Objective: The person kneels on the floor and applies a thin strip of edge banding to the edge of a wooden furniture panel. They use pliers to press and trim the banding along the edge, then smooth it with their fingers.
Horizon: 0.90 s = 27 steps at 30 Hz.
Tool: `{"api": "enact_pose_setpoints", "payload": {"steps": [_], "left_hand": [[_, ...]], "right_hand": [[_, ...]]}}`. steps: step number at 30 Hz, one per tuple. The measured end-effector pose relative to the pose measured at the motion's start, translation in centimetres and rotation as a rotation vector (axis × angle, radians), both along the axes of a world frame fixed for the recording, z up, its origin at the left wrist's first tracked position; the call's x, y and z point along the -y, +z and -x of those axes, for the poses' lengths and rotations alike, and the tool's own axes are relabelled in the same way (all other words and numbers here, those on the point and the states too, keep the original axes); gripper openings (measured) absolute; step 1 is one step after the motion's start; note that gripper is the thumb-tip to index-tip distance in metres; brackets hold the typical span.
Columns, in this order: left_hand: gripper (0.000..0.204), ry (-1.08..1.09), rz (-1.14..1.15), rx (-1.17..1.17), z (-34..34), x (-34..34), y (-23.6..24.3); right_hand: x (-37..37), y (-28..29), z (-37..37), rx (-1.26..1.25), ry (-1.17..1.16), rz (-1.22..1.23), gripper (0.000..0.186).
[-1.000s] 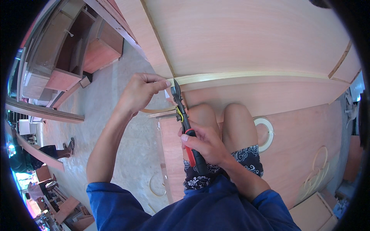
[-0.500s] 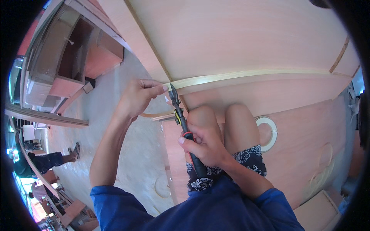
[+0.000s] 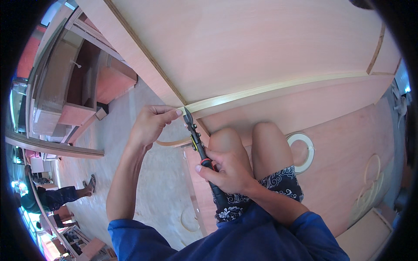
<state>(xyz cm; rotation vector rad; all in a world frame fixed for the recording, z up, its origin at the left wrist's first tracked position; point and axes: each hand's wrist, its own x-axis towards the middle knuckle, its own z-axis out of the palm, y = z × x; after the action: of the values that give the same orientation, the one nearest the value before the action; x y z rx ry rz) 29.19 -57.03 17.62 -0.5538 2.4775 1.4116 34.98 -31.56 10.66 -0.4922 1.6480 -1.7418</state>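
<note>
A pale, thin edging strip (image 3: 261, 90) runs along the edge of a large plywood panel (image 3: 270, 43) in front of me. My left hand (image 3: 149, 126) pinches the strip's left end between thumb and fingers, at the panel's corner. In my right hand (image 3: 230, 172) is a pair of snips (image 3: 195, 140) with dark handles and yellow and red parts. Their dark jaws point up and meet the strip just right of my left fingertips. Whether the blades are fully closed is too small to tell. My palm and fingers hide part of the handles.
A roll of pale strip (image 3: 310, 152) lies right of my knees on a plywood sheet (image 3: 339, 143). Loose strip coils (image 3: 368, 191) lie farther right. Wooden cabinets (image 3: 85, 78) stand at far left. Another person's legs (image 3: 72, 195) show at left.
The view has shifted, so the panel's corner, my hands and the snips sit slightly lower and farther left. Both hands keep their grips, with the jaws still at the strip's end.
</note>
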Motion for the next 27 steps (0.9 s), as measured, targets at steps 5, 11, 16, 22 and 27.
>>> {"api": "enact_pose_setpoints", "payload": {"steps": [5,11,16,22,27], "left_hand": [[0.033,0.010,-0.025,0.011,-0.1,0.3,0.2],[0.032,0.010,-0.029,-0.006,-0.2,0.8,0.0],[0.030,-0.017,0.032,0.035,-0.8,1.8,0.9],[0.036,-0.111,0.048,-0.065,-5.8,2.7,1.3],[0.045,-0.289,0.215,-0.042,-10.9,1.3,-3.2]], "right_hand": [[0.1,0.1,-0.2,-0.012,-0.023,-0.009,0.024],[0.6,0.4,-0.3,-0.078,-0.081,-0.037,0.033],[0.1,-0.2,-0.3,-0.254,-0.018,-0.088,0.033],[-5.3,-0.3,-3.1,-0.346,0.089,-0.140,0.047],[-15.4,-0.3,-4.8,-0.355,0.088,-0.295,0.071]]}}
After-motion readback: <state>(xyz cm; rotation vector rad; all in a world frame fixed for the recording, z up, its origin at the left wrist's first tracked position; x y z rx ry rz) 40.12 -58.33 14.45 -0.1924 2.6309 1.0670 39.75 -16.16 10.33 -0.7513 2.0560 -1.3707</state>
